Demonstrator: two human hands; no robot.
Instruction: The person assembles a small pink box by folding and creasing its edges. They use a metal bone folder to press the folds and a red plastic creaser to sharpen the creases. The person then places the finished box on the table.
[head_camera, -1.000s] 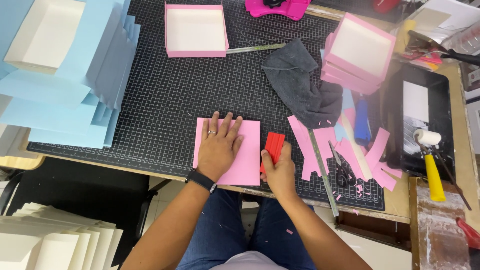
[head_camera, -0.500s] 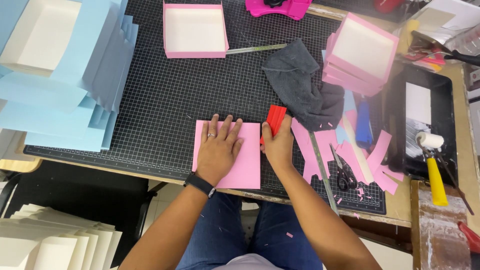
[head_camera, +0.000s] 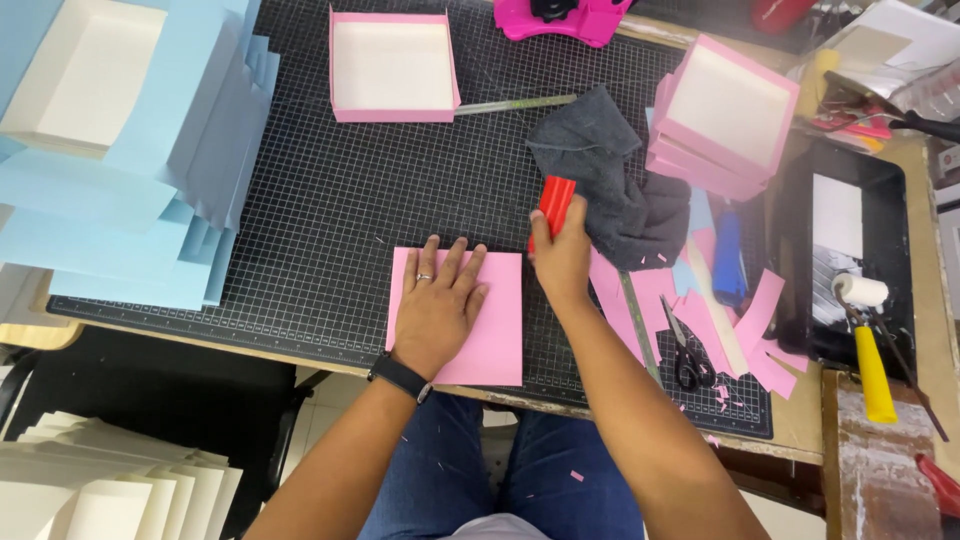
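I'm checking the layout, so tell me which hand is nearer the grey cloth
Right. The right hand, holding a red tool, is just left of the grey cloth; the left hand lies flat on the pink sheet, farther left.

Hands (head_camera: 500, 285) on pink sheet (head_camera: 495, 330), red tool (head_camera: 553, 205)

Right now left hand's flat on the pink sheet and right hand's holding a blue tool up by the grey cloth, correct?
Not quite: the tool in the right hand is red, not blue, as the head view shows. The rest holds: the left hand lies flat on the pink sheet, and the right hand holds the tool up by the grey cloth.
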